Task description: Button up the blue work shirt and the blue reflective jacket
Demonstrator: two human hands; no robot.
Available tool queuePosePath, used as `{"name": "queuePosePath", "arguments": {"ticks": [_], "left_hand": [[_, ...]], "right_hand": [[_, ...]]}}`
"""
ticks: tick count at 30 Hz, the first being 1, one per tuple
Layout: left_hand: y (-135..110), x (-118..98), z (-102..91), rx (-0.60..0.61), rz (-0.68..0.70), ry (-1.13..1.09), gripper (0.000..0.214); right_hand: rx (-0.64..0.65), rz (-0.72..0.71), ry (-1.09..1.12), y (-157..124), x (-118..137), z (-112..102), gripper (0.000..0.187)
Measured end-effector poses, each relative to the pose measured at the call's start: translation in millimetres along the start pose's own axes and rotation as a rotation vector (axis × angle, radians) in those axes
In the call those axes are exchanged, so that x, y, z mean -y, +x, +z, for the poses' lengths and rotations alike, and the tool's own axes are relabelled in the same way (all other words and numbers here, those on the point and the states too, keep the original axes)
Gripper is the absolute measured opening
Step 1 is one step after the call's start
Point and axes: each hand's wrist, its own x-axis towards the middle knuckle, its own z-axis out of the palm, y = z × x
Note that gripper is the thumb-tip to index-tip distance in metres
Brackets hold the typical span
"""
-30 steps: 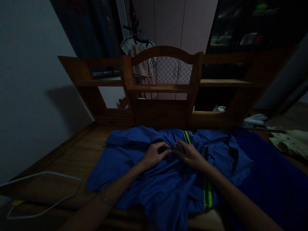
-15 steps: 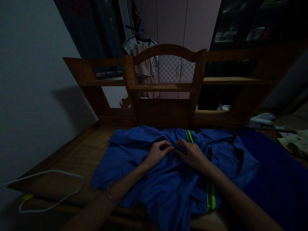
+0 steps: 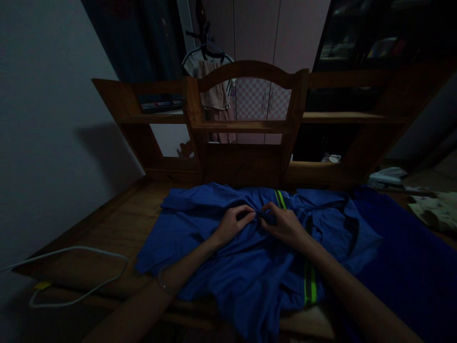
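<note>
A blue work jacket (image 3: 200,224) with yellow-green reflective stripes lies spread and rumpled on the wooden desk. My left hand (image 3: 233,221) pinches its fabric near the middle, thumb against fingertips. Close beside it on the right, my right hand (image 3: 280,221) also grips a fold of the jacket, fingers curled. The fingertips of both hands are nearly together over a raised fold. Whether a button or other small part sits between them is too dark to tell. A thin bracelet rings my left forearm.
A wooden desk shelf (image 3: 243,126) stands along the back. On the left a white cable (image 3: 100,255) loops over the desk top (image 3: 117,224). Darker blue cloth (image 3: 403,257) lies to the right, with a pale patterned cloth (image 3: 435,209) beyond. Clothes (image 3: 214,90) hang behind the shelf.
Both hands stay at the same fold, with the fingertips shifted only slightly. The view has tilted a little, and the jacket otherwise lies as before.
</note>
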Motion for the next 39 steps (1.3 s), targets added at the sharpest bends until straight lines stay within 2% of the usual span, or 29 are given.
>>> {"name": "queuePosePath", "arguments": {"ticks": [11,14,20,22,26,29,31,34,37,39], "left_hand": [[0,-1,1.9,0.018,0.043,0.06,0.021],[0,-1,2.2,-0.011,0.05,0.1,0.021],[0,-6,-14.3,-0.106,0.06,0.24,0.026],[2,-8,-24.1,-0.082,0.053,0.238,0.027],[6,-7,-38.9,0.052,0.071,0.172,0.03],[8,-2,-41.2,0.113,0.097,0.142,0.041],[9,2,-39.0,0.107,0.105,0.146,0.036],[8,5,-32.9,0.075,0.122,0.177,0.028],[6,3,-25.8,0.042,0.143,0.182,0.024],[4,0,-21.0,0.023,0.159,0.158,0.022]], "right_hand": [[0.008,-0.008,-0.028,1,-4,1,0.021],[-0.001,0.01,-0.033,1,-4,1,0.021],[-0.082,0.137,-0.115,3,-7,1,0.022],[-0.11,0.179,-0.155,3,-9,-2,0.022],[-0.222,0.265,-0.239,2,-18,-13,0.02],[-0.301,0.367,-0.294,1,-29,-23,0.017],[-0.295,0.395,-0.28,0,-35,-27,0.016],[-0.307,0.299,-0.203,0,-31,-29,0.022],[-0.308,0.056,-0.091,0,-14,-28,0.039],[-0.241,-0.074,0.019,-1,-2,-26,0.045]]}}
